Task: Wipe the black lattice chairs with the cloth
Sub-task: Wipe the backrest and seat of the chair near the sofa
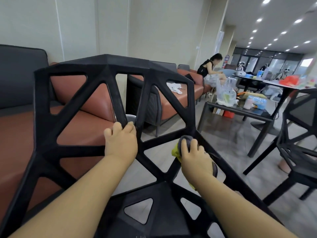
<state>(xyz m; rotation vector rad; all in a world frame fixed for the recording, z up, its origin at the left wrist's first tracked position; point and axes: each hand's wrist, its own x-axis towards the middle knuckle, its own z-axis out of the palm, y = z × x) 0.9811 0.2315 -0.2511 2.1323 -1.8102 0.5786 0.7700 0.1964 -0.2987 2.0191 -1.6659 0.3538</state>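
Observation:
A black lattice chair (109, 69) fills the foreground, its backrest facing me. My left hand (121, 140) grips a junction of bars low on the backrest, fingers curled over the struts. My right hand (195, 156) holds a grey and yellow cloth (186, 140) and presses it against the bar at the chair's right side, where backrest meets seat. Part of the cloth is hidden under my palm. A second black lattice chair (301, 134) stands at the right edge.
A brown sofa (89, 133) with dark back cushions sits behind the chair. A dark glass table (240, 115) with plastic bags and packages stands to the right. A person (208, 67) sits on a farther sofa. More tables lie beyond.

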